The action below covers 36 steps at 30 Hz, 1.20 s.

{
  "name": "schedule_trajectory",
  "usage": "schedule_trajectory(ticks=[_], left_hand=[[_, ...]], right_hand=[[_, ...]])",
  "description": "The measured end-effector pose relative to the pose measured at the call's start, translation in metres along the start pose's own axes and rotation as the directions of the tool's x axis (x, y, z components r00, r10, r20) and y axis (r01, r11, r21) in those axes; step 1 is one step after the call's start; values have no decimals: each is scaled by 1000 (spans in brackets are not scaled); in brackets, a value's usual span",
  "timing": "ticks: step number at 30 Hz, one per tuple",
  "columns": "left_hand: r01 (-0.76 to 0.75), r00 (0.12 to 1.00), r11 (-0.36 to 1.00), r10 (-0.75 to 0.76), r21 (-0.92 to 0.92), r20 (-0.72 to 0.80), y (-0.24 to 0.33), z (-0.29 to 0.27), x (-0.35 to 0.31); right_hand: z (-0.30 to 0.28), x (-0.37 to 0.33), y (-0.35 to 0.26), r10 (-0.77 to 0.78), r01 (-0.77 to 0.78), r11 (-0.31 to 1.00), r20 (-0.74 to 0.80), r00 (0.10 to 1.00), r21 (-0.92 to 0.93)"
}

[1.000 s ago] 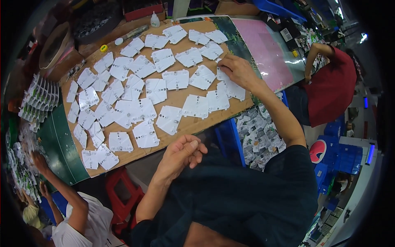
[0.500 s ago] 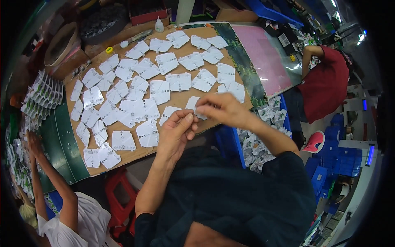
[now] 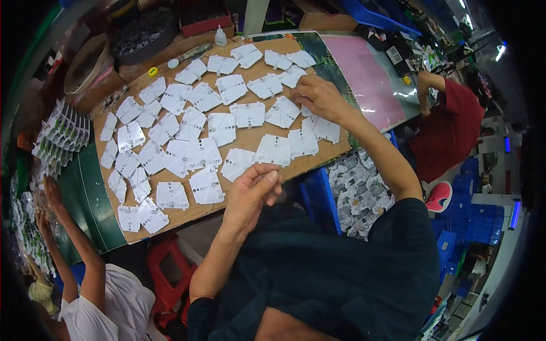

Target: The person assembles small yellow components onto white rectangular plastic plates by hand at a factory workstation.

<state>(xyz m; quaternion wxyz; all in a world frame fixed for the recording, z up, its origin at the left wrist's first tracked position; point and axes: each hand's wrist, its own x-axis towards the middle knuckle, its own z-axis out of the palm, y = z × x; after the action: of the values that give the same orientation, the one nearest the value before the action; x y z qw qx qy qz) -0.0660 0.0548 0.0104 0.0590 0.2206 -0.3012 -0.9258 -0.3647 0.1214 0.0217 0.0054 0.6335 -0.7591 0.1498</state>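
While white plastic plates (image 3: pixel 273 149) are spread over the brown board (image 3: pixel 250 138) on the table, right hand (image 3: pixel 319 96) laid flat on plates at the far edge, left hand (image 3: pixel 253 192) curled at the near edge, its hold not discernible.

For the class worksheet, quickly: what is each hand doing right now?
Left hand: fingers curled together at the board edge; whether it holds anything cannot be told.
Right hand: open, fingers resting on a white card.
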Motion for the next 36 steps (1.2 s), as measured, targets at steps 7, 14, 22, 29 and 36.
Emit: schedule_trajectory(ticks=[7, 14, 22, 29, 36], left_hand=[[28, 1000, 1000, -28, -9, 13, -3, 0, 0], [31, 999, 1000, -31, -5, 33, -5, 3, -2], [93, 990, 995, -97, 45, 98, -5, 8, -2], [86, 992, 996, -88, 25, 94, -6, 4, -2], [64, 996, 997, -66, 36, 55, -8, 1, -3]], right_hand=[[9, 8, 4, -120, 128, 990, 131, 984, -54], [-20, -5, 31, 104, -113, 983, 69, 992, 146], [-9, -29, 33, 389, -404, 826, 123, 913, 393], [-4, -24, 27, 174, -181, 963, 52, 983, 201], [-9, -16, 21, 51, -63, 990, 95, 994, 129]])
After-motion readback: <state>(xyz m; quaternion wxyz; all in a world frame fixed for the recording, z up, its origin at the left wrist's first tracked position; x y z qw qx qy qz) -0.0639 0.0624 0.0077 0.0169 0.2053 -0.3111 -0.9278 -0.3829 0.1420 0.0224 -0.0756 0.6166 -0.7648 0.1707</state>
